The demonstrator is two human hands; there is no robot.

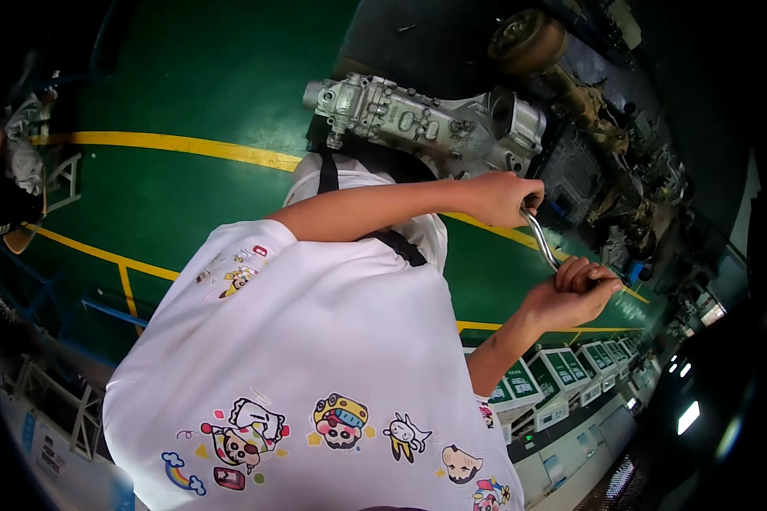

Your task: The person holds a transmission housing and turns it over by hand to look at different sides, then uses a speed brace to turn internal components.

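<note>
A green floor (213,77) with yellow lines fills the room, a white printed shirt (315,358) bulking in front. A grey metal gearbox (426,123) lies beyond it. Both fists grip a bent silver wrench (539,238) beside the gearbox: the left hand (501,198) wraps its upper end, the right hand (575,294) its lower end.

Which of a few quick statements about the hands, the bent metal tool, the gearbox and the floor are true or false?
1. Both hands grip the bent metal tool. True: left hand at its upper end, right hand at its lower.
2. The floor is red. False: green with yellow lines.
3. A grey metal gearbox lies beyond the hands. True.
4. The shirt is plain black. False: white with cartoon prints.
</note>
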